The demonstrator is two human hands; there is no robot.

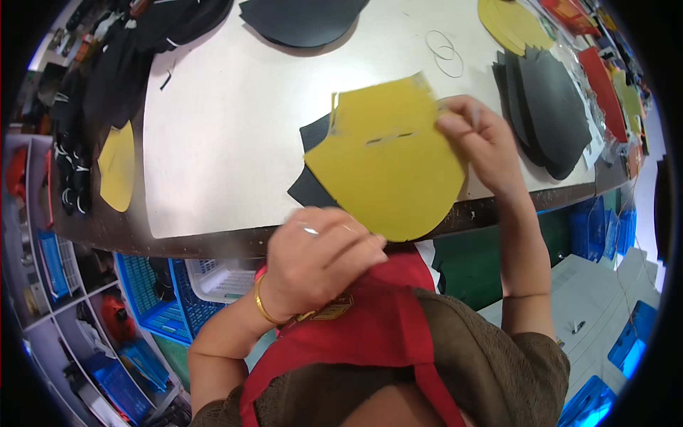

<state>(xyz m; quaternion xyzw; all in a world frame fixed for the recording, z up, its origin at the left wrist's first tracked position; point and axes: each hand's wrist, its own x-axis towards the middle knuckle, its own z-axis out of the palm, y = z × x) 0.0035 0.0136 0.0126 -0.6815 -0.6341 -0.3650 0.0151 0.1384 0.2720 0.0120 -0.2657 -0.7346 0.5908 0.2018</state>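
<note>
A yellow shield-shaped sheet [390, 178] with two short slits across its middle is tilted up over the table's front edge. My right hand [482, 142] pinches its right edge between thumb and fingers. Close to the sheet's lower left edge is my left hand [319, 252], fingers curled together and slightly blurred. Whether that hand grips anything is hidden behind its fingers. Beneath the yellow sheet, dark pointed corners of a black sheet [313, 189] stick out on the left, lying on the white tabletop.
Several black sheets [549, 114] are stacked at the right, with yellow sheets [514, 27] behind them. Another black sheet [304, 21] lies at the far side, near two thin rings [445, 53]. One yellow piece [117, 167] rests at the left. Blue baskets [153, 302] stand below the table edge.
</note>
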